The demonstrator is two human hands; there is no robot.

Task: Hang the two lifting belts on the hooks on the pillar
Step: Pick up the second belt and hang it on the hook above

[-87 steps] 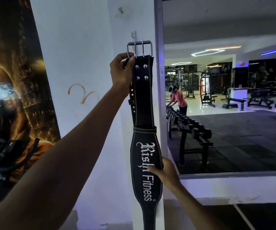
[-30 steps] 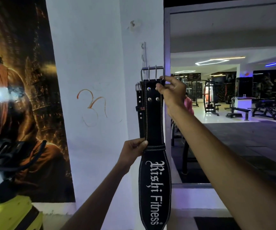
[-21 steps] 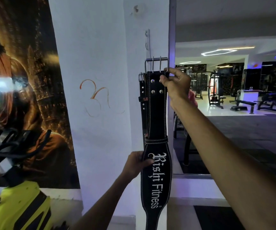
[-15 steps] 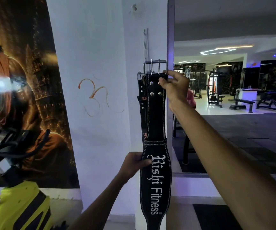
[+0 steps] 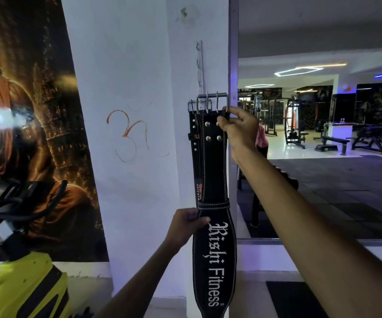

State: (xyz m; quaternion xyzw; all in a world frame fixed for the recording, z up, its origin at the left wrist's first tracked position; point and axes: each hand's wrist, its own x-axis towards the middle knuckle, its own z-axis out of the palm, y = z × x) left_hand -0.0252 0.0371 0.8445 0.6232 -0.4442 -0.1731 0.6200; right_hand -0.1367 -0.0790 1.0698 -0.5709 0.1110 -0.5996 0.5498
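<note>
- Lifting belts point(image 5: 211, 171) hang at frame centre against the pillar point(image 5: 139, 65); right hand point(image 5: 240, 128) pinches the front belt near its buckle point(image 5: 211, 102), left hand point(image 5: 186, 226) pinches its edge lower down.
- Risk: buckle sits below the hook strip point(image 5: 199, 63); a missed hook likely drops the belt.
- Yellow machine point(image 5: 25, 288) lower left, mirror point(image 5: 323, 134) right; neither obstructs.

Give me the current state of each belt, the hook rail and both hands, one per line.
Front belt: hanging straight down against the pillar, buckle up, held at both ends.
Rear belt: behind the front one, mostly hidden; whether hooked, cannot tell.
Hook rail: upper hooks bare.
Right hand: fingers pinching the front belt's top.
Left hand: gripping the belts' left edge mid-length.
</note>
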